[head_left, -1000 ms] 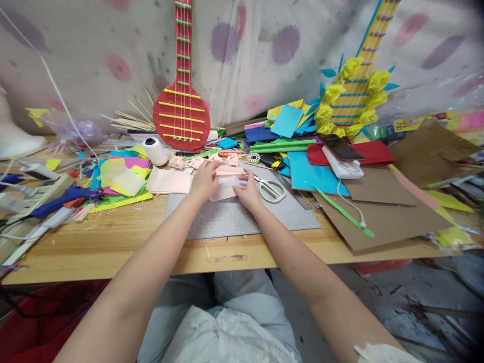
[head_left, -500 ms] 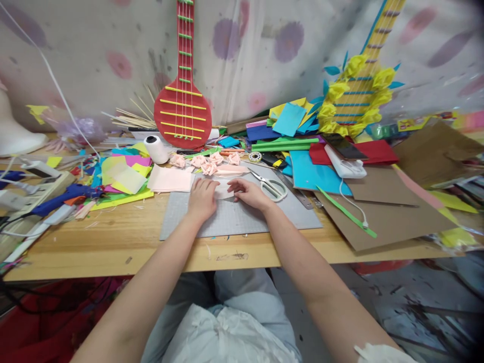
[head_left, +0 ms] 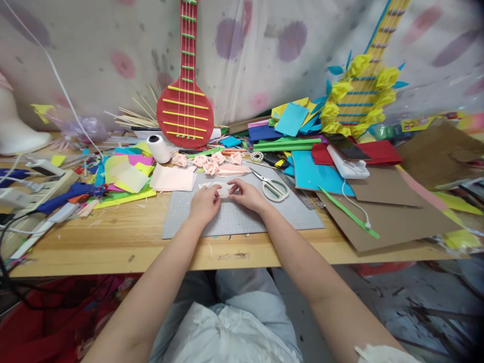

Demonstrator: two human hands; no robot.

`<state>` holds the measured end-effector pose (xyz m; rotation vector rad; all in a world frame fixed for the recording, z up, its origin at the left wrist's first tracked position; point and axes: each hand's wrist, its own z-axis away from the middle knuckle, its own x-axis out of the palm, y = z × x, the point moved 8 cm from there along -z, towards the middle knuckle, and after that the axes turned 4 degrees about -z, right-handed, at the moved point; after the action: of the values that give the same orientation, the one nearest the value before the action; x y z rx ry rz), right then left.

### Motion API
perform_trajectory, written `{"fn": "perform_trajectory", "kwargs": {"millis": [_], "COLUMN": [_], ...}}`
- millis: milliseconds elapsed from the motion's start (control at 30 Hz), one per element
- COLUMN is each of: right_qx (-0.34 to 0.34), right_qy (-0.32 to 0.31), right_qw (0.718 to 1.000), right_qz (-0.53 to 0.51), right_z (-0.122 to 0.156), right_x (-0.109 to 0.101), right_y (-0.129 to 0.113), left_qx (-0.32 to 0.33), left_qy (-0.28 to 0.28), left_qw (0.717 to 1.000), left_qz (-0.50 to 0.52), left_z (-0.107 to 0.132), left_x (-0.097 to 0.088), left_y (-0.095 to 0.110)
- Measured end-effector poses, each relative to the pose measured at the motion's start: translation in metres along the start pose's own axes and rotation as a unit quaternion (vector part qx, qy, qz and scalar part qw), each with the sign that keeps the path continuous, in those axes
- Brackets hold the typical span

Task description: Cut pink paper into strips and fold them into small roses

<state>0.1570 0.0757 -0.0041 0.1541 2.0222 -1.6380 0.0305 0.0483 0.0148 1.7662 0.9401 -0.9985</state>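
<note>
Both of my hands rest on a grey cutting mat on the wooden table. My left hand and my right hand pinch a small pale pink paper piece between them, fingers closed on its edges. Just beyond lie several small pink paper roses and a stack of pink paper sheets. White-handled scissors lie on the mat right of my right hand.
A red paper guitar leans on the wall, and a yellow-flowered one stands at the right. Coloured paper heaps, a white thread spool, a blue glue gun, brown cardboard, a phone and a metal ruler crowd the table.
My hands drew back from the far edge of the mat toward me, leaving a pink strip by the roses. They now hold the small pale piece on the mat.
</note>
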Motion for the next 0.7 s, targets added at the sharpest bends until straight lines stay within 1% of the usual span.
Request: {"fn": "perform_trajectory", "kwargs": {"millis": [100, 167, 300, 433, 600, 700], "right_qx": [0.014, 0.019, 0.036, 0.036, 0.025, 0.034], "right_qy": [0.009, 0.027, 0.048, 0.026, -0.02, -0.03], "right_qw": [1.0, 0.999, 0.997, 0.998, 0.999, 0.999], "right_qz": [0.007, 0.027, 0.054, 0.044, 0.023, 0.009], "right_z": [-0.0014, -0.0022, -0.0038, -0.0048, -0.0046, -0.0049], "right_x": [-0.0001, 0.0003, 0.0023, 0.0049, 0.0072, 0.0074], "right_y": [0.0032, 0.0043, 0.0077, 0.0094, 0.0086, 0.0109], "left_qx": [-0.002, -0.006, -0.038, -0.042, -0.042, -0.051], "left_qy": [0.005, 0.012, 0.02, 0.024, 0.0, -0.009], "left_qw": [1.0, 1.0, 0.998, 0.997, 0.996, 0.996], "left_qz": [0.013, 0.02, 0.035, 0.059, 0.084, 0.078], "left_z": [0.0014, 0.0017, 0.0007, -0.0004, -0.0006, -0.0003], "left_x": [-0.0013, -0.0019, -0.0022, -0.004, 0.0002, 0.0019], "left_y": [0.0008, 0.0018, -0.0002, 0.001, -0.0012, -0.0041]}}
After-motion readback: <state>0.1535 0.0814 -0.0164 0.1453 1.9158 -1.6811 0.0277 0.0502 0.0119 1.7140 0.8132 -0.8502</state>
